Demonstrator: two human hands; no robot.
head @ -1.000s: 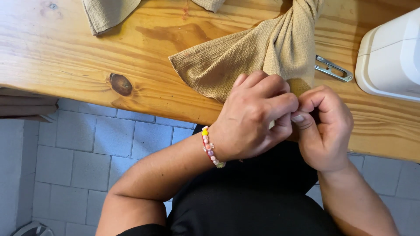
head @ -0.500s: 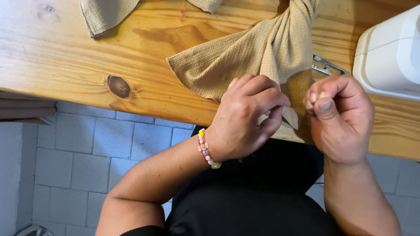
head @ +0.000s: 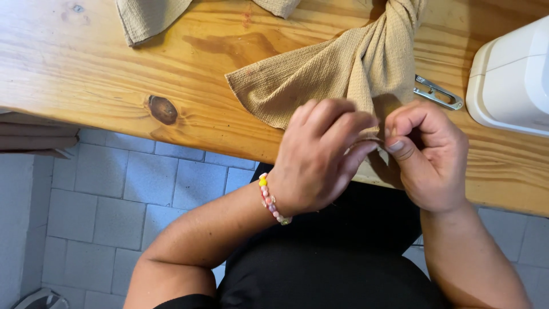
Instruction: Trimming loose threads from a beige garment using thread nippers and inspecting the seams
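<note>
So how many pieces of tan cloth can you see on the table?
2, possibly joined out of frame: one cloth bunched at the table's near edge, pinched by the left hand and right hand; another piece at the top left.

Tan crinkle-weave cloth (head: 331,74), same tan on a second piece (head: 148,17) at the far edge. Table (head: 74,68) honey pine, dark brown knot (head: 163,110). Thread snips (head: 437,94) silver. Machine housing (head: 512,80) white. Bead bracelet (head: 271,200) yellow, pink, lilac. Floor tiles (head: 148,183) pale grey. Black garment (head: 331,257).
</note>
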